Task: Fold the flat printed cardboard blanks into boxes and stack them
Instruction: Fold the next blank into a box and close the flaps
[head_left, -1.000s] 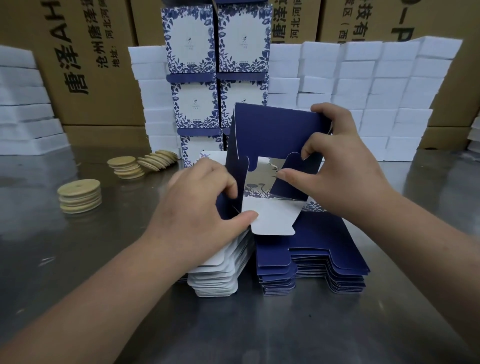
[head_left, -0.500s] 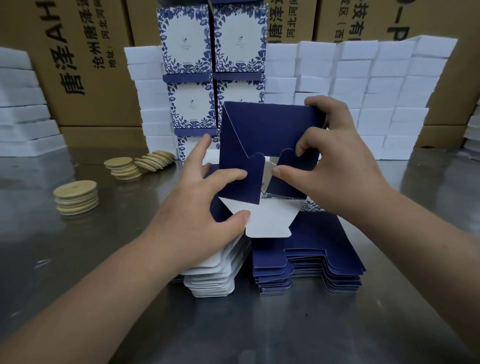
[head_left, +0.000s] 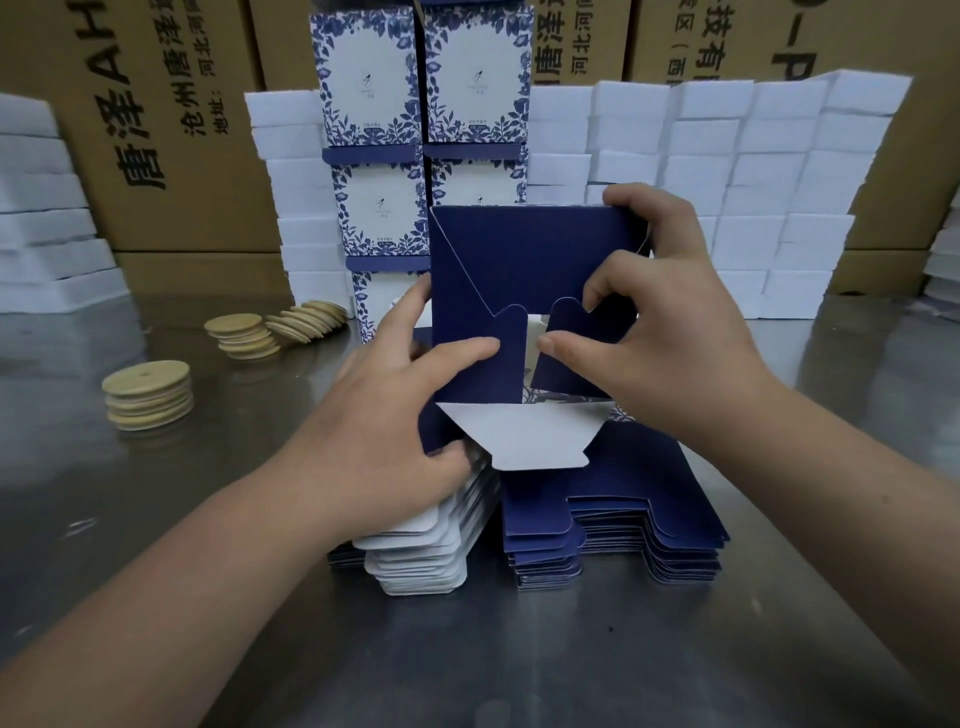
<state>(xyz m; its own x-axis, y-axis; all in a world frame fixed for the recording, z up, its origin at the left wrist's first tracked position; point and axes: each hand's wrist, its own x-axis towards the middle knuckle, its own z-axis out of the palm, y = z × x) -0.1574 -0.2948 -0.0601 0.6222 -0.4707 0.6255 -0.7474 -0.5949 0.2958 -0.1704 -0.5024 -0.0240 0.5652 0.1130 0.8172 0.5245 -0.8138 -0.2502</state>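
Note:
A half-folded navy box is held upright above the pile of flat navy blanks, its end facing me. My left hand grips its left side, with the forefinger pressing the left side flap inward and the thumb under the lower edge. My right hand holds the right side, fingers over the top edge and thumb pushing the right flap in. A white tongue flap hangs down open below. Finished blue-and-white floral boxes stand stacked behind.
Flat blanks with white flaps lie stacked under my left hand on the steel table. Round wooden lids sit in piles at the left. White foam blocks and brown cartons line the back.
Both side flaps have swung inward across the box's open end. My left forefinger moved from the box's edge onto the left flap, and the box has turned squarer to me.

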